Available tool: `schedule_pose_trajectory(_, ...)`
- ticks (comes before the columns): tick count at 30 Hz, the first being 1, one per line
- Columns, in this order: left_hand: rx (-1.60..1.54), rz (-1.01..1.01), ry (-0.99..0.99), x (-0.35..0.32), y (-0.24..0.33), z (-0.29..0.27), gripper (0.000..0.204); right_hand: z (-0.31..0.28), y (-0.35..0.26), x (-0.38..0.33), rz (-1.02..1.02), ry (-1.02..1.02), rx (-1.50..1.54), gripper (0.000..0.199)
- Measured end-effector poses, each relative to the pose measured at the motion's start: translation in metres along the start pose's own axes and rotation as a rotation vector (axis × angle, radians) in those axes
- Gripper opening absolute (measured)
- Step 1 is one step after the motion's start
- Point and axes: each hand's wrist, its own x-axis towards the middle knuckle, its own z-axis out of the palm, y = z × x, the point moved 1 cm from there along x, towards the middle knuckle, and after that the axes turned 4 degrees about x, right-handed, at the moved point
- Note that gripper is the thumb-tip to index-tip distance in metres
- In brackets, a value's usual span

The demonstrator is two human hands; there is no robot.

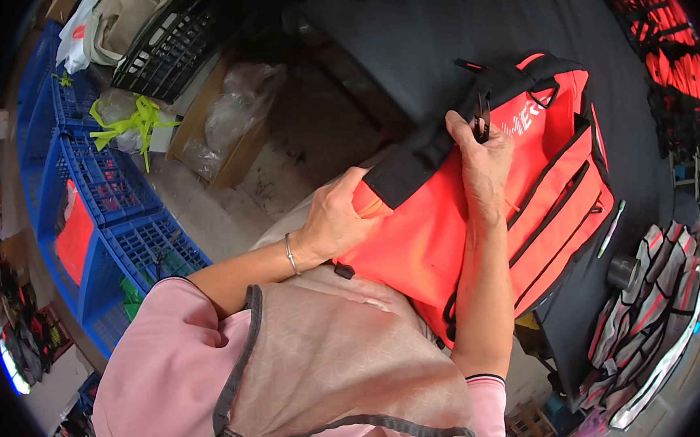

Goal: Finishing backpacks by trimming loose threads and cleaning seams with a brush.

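Observation:
A bright red-orange backpack [412,255] with black trim and zipped pockets lies across my lap and the table edge. A wide black strap [419,162] runs along its left side. My left hand [335,221] is closed on the backpack's red-orange edge, right by the strap's lower end. Over the upper strap, my right hand [484,151] is closed on a small dark tool, apparently thread snips [481,114]. The snips are partly hidden by the fingers, and their tips point away from me.
The black-covered table [460,31] extends ahead and right, with a toothbrush [611,229] and dark roll [623,271] near its right edge. Blue plastic crates [109,181], a black crate [163,47] and a cardboard box [229,149] stand left. Striped grey pieces [644,304] are piled right.

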Motion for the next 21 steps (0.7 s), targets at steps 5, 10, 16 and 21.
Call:
schedule_pose_trajectory(5,0.082,-0.034,-0.061,0.008,0.010,0.007,0.057,-0.017,-0.001,-0.004,-0.022,0.040,0.092,0.035)
schedule_pose_trajectory(10,-0.017,-0.157,-0.240,0.017,-0.041,-0.001,0.076,-0.056,-0.040,-0.030,0.024,-0.029,0.108,0.037)
schedule_pose_trajectory(16,-0.014,-0.076,-0.354,0.047,0.012,0.002,0.051,-0.181,-0.046,-0.069,-0.230,0.417,0.214,0.024)
schedule_pose_trajectory(21,0.047,-0.112,-0.353,0.059,-0.006,-0.016,0.038,-0.304,-0.018,-0.109,-0.144,0.894,0.140,0.033)
